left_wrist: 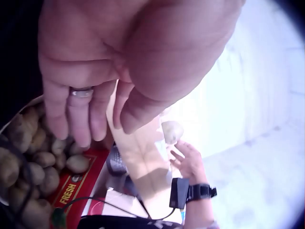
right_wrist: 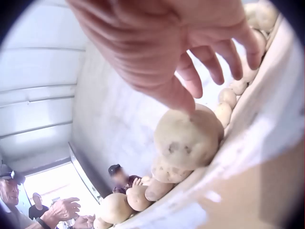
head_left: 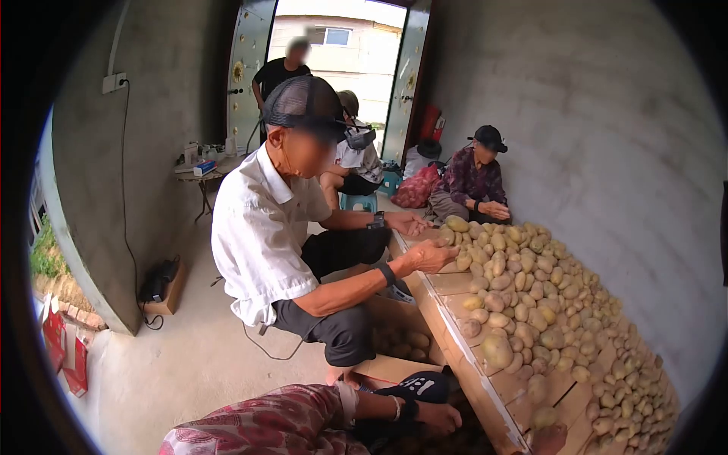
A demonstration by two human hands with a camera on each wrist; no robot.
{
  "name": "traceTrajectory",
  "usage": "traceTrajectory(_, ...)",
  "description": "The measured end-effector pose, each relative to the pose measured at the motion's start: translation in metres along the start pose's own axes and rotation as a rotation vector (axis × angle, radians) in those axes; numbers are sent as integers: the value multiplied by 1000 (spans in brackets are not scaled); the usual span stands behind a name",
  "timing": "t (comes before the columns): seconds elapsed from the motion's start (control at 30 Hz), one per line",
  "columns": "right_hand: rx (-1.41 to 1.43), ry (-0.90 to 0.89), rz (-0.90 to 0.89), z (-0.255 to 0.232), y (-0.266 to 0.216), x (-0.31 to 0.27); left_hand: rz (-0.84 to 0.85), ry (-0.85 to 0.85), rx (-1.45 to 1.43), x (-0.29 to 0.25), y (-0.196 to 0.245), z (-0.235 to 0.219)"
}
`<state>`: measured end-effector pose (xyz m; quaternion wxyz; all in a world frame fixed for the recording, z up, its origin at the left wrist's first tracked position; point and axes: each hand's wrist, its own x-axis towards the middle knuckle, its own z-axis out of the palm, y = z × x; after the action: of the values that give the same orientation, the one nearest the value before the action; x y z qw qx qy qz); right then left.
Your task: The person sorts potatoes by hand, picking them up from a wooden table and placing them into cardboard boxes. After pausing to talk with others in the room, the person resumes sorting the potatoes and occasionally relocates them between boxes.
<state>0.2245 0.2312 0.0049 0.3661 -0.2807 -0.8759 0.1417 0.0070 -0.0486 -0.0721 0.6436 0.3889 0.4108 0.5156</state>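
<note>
doorway daylight | fisheye vignette | wrist views blurred, perhaps overexposed

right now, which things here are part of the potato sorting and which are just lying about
In hand:
- large potato, touched by the right hand
- boxed potatoes below the left hand
- potato pile on the wooden platform

Lying about:
- small table by the door
- blue stool
- red sack
</note>
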Motion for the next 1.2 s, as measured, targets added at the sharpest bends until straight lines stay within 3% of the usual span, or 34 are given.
traceTrajectory(0.07,544,-91,360,14,15,3,-56,323,64,11,48,19)
traceTrajectory(0.1,544,-88,367,21,7,5,166,341,112,19,56,16)
traceTrajectory(0.17,31,303,-277,32,-14,11,508,529,188,35,65,6)
traceTrajectory(0.2,30,306,-279,27,-28,10,723,624,304,40,69,-5)
traceTrajectory(0.27,74,-5,30,14,-55,12,684,826,281,33,71,-23)
traceTrajectory(0.3,73,-4,28,12,-64,15,728,875,326,22,73,-23)
traceTrajectory(0.33,40,-39,175,8,-71,16,579,950,365,9,73,-26)
traceTrajectory(0.37,9,-73,323,8,-74,14,540,974,469,2,77,-21)
traceTrajectory(0.4,14,-79,323,13,-63,10,503,999,580,-4,80,-19)
traceTrajectory(0.43,-66,-6,265,22,-42,5,500,1007,584,-10,81,-21)
traceTrajectory(0.47,-150,71,209,26,-31,3,477,896,642,-12,82,-23)
traceTrajectory(0.5,-157,73,213,7,-51,7,454,775,692,-10,81,-25)
traceTrajectory(0.57,37,-107,419,-35,-85,11,549,803,523,-8,79,-38)
traceTrajectory(0.6,38,-106,428,-25,-50,4,577,823,428,-12,80,-42)
traceTrajectory(0.67,-485,82,-30,0,51,-12,518,874,333,-23,95,-31)
traceTrajectory(0.7,-397,102,117,-6,58,-12,501,921,399,-24,95,-28)
traceTrajectory(0.73,-403,99,121,-6,62,-10,484,969,469,-24,95,-26)
traceTrajectory(0.83,109,179,199,28,84,15,513,970,663,-19,93,-32)
traceTrajectory(0.87,265,200,234,30,95,13,483,972,796,-17,93,-27)
traceTrajectory(0.9,408,220,287,24,112,-7,480,923,750,-14,90,-32)
traceTrajectory(0.93,479,186,366,-1,36,3,505,901,679,-11,88,-36)
traceTrajectory(0.97,420,99,425,-4,23,5,492,911,663,-9,86,-44)
traceTrajectory(1.0,322,157,329,10,23,3,453,947,615,-6,87,-48)
traceTrajectory(1.03,189,115,253,5,0,8,529,954,483,1,75,-58)
traceTrajectory(1.07,204,29,397,5,-14,10,522,932,558,1,74,-64)
traceTrajectory(1.1,204,13,427,6,-26,15,505,898,487,-1,81,-55)
traceTrajectory(1.13,159,29,340,11,-25,15,495,891,578,-1,78,-59)
traceTrajectory(1.2,120,27,345,23,-30,14,439,833,624,-1,84,-54)
